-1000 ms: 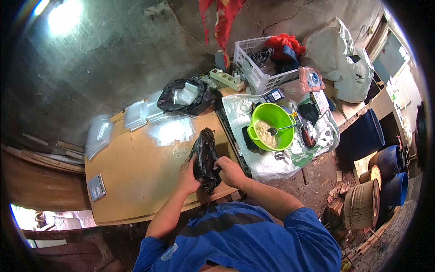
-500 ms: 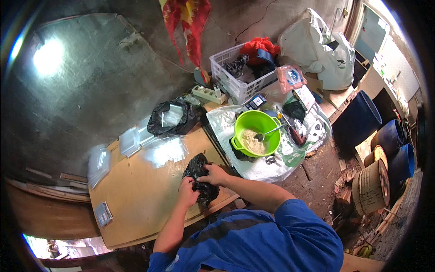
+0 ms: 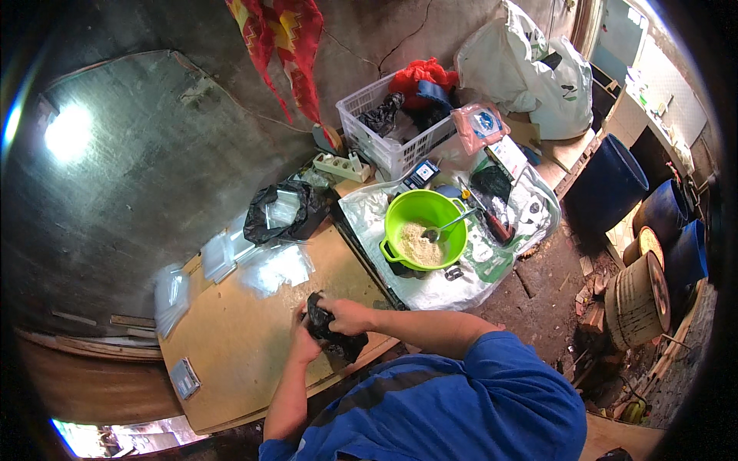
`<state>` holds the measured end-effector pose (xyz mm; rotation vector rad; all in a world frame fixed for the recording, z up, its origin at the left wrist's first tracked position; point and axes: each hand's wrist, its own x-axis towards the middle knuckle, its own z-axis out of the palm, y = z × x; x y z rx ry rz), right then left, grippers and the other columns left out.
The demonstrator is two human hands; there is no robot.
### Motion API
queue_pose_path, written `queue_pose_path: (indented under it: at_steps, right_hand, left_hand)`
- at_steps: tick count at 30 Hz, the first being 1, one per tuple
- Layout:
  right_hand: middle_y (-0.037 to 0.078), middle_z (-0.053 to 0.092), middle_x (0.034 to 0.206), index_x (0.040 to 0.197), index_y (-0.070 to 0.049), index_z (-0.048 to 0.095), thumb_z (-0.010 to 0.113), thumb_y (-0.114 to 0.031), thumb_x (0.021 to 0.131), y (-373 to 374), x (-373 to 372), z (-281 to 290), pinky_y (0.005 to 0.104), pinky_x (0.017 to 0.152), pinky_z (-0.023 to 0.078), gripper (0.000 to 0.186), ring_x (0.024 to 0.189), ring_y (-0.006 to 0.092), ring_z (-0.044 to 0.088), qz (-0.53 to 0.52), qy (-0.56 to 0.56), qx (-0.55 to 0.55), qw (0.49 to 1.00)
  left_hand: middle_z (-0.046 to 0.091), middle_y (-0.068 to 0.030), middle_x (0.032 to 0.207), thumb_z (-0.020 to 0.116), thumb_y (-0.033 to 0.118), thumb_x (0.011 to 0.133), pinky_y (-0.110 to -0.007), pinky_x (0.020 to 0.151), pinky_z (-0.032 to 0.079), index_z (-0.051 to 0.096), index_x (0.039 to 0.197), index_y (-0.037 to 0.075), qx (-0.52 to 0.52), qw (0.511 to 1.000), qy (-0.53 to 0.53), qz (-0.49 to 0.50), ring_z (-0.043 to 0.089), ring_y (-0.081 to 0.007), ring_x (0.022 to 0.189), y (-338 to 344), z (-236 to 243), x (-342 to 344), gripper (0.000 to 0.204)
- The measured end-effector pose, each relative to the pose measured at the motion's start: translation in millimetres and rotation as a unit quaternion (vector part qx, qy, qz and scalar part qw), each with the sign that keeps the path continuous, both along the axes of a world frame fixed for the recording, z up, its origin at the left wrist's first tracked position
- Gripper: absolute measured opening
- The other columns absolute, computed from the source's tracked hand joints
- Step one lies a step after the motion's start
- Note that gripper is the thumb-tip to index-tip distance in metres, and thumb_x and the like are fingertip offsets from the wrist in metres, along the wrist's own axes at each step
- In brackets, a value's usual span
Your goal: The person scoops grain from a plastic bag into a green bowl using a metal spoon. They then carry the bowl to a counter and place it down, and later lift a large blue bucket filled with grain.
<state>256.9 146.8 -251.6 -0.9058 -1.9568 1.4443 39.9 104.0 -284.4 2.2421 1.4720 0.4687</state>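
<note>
Near the front of the wooden tabletop (image 3: 231, 338), my left hand (image 3: 303, 336) grips the left side of a crumpled black plastic bag (image 3: 337, 346). My right hand (image 3: 344, 316) holds the same bag from the right, fingers closed into its upper part; some fingertips are hidden by the plastic. Behind the hands lie stacks of clear plastic bags (image 3: 273, 269) and an open black sack (image 3: 261, 223) with clear bags inside. To the right, a green basin (image 3: 400, 211) holds pale granular material (image 3: 417, 252) and a metal spoon (image 3: 451, 224). A small flat packet (image 3: 184, 376) lies at the tabletop's left.
A white sheet (image 3: 484, 276) lies under the basin and assorted packets. A plastic crate (image 3: 396, 154), power strip (image 3: 334, 165) and large white sacks (image 3: 561, 100) stand at the back. Blue barrels (image 3: 603, 192) and a rusty drum (image 3: 638, 300) line the right. Red cloth (image 3: 296, 46) hangs above.
The black bag has become more bunched, with its top drawn leftward and lower, as both hands moved with it. The view has shifted, moving the basin leftward in the picture.
</note>
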Motion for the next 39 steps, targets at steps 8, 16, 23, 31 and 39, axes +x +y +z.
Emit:
queue_pose_path:
  at_steps: [8, 16, 23, 31, 39]
  right_hand:
    - [0.027, 0.065, 0.107, 0.101, 0.0, 0.067, 0.06, -0.011, 0.071, -2.9, 2.9, 18.2, 0.0472, 0.087, 0.049, 0.034, 0.101, 0.0447, 0.062, 0.06, 0.008, 0.051, 0.997]
    - [0.024, 0.061, 0.11, 0.104, 0.004, 0.065, 0.076, -0.025, 0.07, -7.2, 20.0, 26.7, 0.046, 0.092, 0.048, 0.046, 0.107, 0.0436, 0.058, 0.067, 0.053, 0.148, 0.985]
    - [0.027, 0.066, 0.109, 0.129, 0.0, 0.048, 0.074, -0.011, 0.074, -23.8, 32.8, 32.9, 0.0488, 0.082, 0.054, 0.062, 0.101, 0.0431, 0.065, 0.033, -0.108, 0.111, 0.987]
    - [0.023, 0.07, 0.086, 0.095, -0.001, 0.064, 0.065, -0.007, 0.076, -3.8, 62.5, 75.6, 0.0501, 0.073, 0.055, 0.02, 0.084, 0.0421, 0.069, 0.114, -0.199, 0.208, 0.951]
    - [0.026, 0.069, 0.09, 0.095, -0.001, 0.067, 0.069, -0.009, 0.071, 58.9, 130.9, 149.0, 0.0506, 0.081, 0.054, 0.026, 0.089, 0.0453, 0.067, -0.008, -0.145, 0.17, 0.975]
  left_hand:
    - [0.063, -0.007, 0.117, 0.077, 0.007, 0.076, -0.037, 0.094, 0.052, 0.057, 0.124, 0.008, -0.21, 0.899, -0.366, 0.118, 0.062, -0.0216, 0.107, -21.0, -20.9, -11.1, 0.052]
    - [0.067, -0.0054, 0.12, 0.07, 0.0, 0.085, -0.035, 0.092, 0.054, 0.063, 0.127, 0.006, -0.216, 0.794, -0.547, 0.153, 0.064, -0.0174, 0.107, -35.1, 14.6, 23.6, 0.043]
    - [0.071, -0.0007, 0.102, 0.067, -0.003, 0.085, -0.028, 0.087, 0.051, 0.068, 0.112, 0.005, -0.149, 0.927, -0.323, 0.12, 0.064, -0.0114, 0.095, -34.2, 70.0, 57.6, 0.029]
    - [0.064, -0.0046, 0.073, 0.071, 0.0, 0.08, -0.031, 0.063, 0.047, 0.061, 0.085, 0.004, -0.092, 0.955, -0.246, 0.14, 0.059, -0.0111, 0.072, -35.8, 118.5, 86.4, 0.012]
    - [0.053, -0.0175, 0.134, 0.076, 0.023, 0.088, -0.041, 0.114, 0.032, 0.051, 0.133, 0.0, 0.135, 0.932, -0.32, 0.102, 0.048, -0.0311, 0.131, -20.7, 154.9, 120.3, 0.056]
